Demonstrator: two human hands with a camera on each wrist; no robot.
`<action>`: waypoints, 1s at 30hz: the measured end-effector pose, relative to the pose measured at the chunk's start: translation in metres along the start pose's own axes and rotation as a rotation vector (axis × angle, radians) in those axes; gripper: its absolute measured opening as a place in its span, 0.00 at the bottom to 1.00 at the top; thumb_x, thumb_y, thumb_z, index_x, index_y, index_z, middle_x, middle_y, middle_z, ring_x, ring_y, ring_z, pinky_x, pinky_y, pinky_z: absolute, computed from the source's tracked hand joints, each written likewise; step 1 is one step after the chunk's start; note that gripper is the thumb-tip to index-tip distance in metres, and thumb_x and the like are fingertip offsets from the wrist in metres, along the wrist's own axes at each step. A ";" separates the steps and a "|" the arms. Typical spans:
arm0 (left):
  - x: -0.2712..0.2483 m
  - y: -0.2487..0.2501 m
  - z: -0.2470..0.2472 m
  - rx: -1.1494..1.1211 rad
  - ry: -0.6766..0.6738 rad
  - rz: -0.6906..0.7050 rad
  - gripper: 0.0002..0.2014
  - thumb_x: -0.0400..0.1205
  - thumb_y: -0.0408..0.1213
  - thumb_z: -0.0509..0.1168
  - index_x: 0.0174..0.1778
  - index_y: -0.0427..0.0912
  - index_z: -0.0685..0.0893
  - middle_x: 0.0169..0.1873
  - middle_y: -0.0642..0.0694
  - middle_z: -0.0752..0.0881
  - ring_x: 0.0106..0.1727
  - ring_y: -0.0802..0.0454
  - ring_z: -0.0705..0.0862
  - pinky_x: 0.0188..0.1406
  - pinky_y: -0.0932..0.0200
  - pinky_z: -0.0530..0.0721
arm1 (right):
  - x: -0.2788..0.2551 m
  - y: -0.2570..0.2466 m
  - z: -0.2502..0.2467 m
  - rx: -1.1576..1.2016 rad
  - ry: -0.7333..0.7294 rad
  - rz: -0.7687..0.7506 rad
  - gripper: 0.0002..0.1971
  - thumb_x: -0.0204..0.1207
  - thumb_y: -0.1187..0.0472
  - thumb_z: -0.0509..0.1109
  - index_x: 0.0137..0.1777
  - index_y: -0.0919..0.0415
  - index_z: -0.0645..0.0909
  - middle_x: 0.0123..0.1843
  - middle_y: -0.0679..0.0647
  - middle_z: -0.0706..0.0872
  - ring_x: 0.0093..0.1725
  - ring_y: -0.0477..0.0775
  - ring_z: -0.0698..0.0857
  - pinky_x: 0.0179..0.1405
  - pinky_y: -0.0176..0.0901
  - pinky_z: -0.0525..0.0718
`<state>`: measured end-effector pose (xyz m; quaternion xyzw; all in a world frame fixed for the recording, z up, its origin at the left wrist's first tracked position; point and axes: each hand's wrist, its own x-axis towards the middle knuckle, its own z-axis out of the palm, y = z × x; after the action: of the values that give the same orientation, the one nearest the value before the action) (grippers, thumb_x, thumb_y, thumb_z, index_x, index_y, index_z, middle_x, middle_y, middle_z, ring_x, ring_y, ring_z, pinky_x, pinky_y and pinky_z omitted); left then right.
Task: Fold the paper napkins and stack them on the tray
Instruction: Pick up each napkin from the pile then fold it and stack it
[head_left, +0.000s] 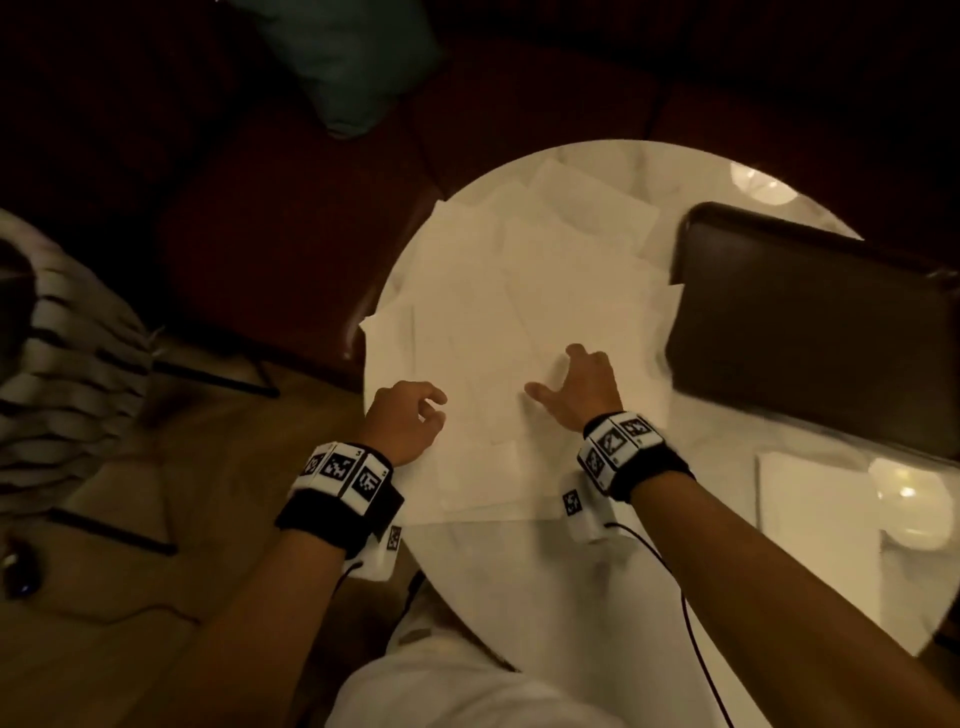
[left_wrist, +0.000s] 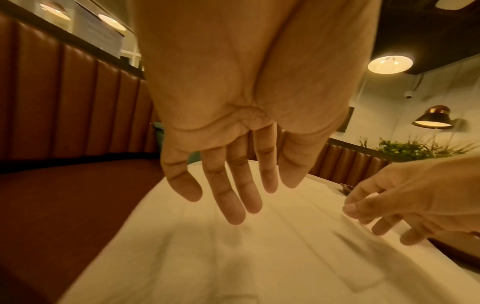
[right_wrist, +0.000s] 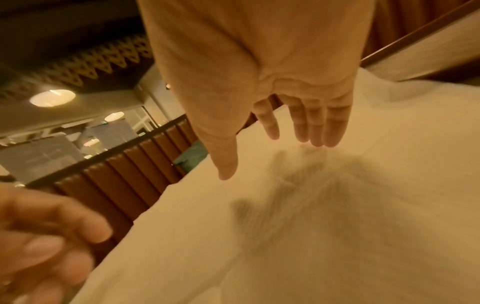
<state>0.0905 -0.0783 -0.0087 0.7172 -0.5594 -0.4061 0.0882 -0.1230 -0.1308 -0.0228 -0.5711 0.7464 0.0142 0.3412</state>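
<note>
On the counter (head_left: 519, 571), my left hand (head_left: 402, 421) and right hand (head_left: 582, 387), both relaxed and empty, hover over loose napkins (head_left: 519, 291); tray (head_left: 810, 322) at three o'clock; overlapping sheets may lift together.

We see white paper napkins (head_left: 519, 312) lying unfolded and overlapping on our table, just beside the dark rectangular tray (head_left: 810, 332).

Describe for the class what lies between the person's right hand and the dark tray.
In the head view, only spread white paper napkins lie between the right hand and the tray; their edge reaches the tray's left rim. Nothing else shows there.
</note>
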 end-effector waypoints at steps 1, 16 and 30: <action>0.000 -0.007 -0.004 -0.020 0.011 -0.008 0.09 0.78 0.36 0.66 0.53 0.45 0.85 0.45 0.44 0.87 0.50 0.46 0.84 0.51 0.53 0.84 | 0.006 -0.006 0.002 -0.030 0.000 0.060 0.46 0.68 0.41 0.74 0.79 0.61 0.57 0.78 0.67 0.60 0.76 0.68 0.63 0.73 0.62 0.69; 0.018 -0.032 -0.016 -0.065 0.034 -0.021 0.09 0.78 0.34 0.66 0.53 0.44 0.85 0.44 0.47 0.86 0.47 0.51 0.83 0.46 0.60 0.80 | -0.009 0.012 0.015 0.495 0.068 0.528 0.32 0.67 0.48 0.77 0.59 0.76 0.77 0.49 0.68 0.88 0.49 0.65 0.88 0.48 0.54 0.88; 0.003 -0.009 0.022 0.498 -0.322 0.115 0.26 0.81 0.42 0.59 0.74 0.65 0.64 0.71 0.50 0.61 0.69 0.48 0.69 0.66 0.43 0.67 | -0.013 0.009 0.021 1.277 0.039 0.729 0.12 0.70 0.59 0.77 0.37 0.68 0.81 0.31 0.58 0.83 0.26 0.55 0.79 0.27 0.45 0.80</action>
<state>0.0827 -0.0701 -0.0297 0.6102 -0.6883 -0.3593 -0.1574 -0.1189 -0.1083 -0.0351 0.0229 0.7578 -0.3209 0.5677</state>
